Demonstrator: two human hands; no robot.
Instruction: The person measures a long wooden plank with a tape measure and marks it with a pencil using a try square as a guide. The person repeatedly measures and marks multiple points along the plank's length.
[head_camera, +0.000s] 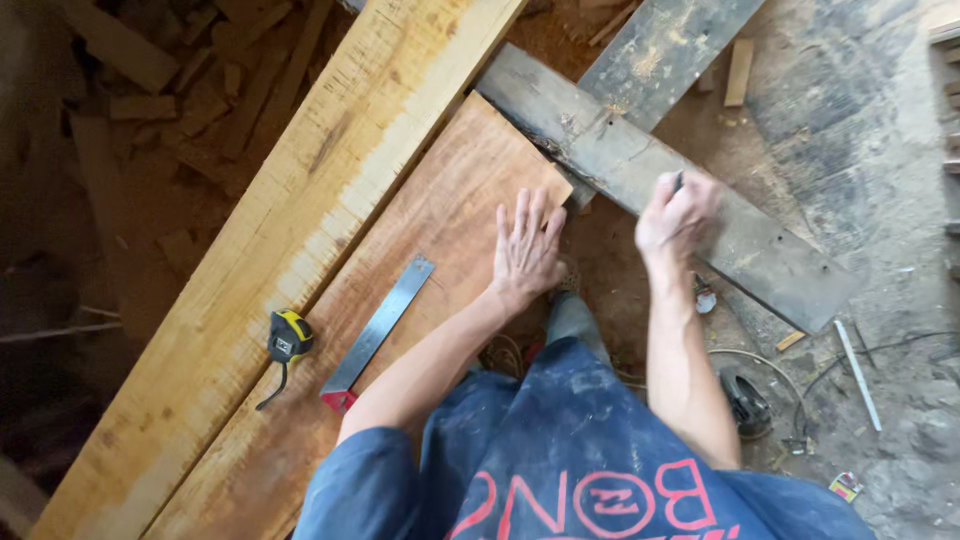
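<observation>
The left hand (527, 250) is lying flat and open, fingers spread, on the end of the reddish board (420, 260) at frame centre. The right hand (678, 212) is closing around a dark pencil (678, 181), blurred, over the grey plank (690, 200) at upper right. A steel square (377, 332) and a yellow tape measure (288, 338) are resting at lower left.

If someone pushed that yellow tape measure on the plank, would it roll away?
Probably not: the tape measure lies flat on its side on the rough pale plank, so it would likely slide and stop. It looks compact, probably dense. Its dark wrist strap would trail limply.
</observation>
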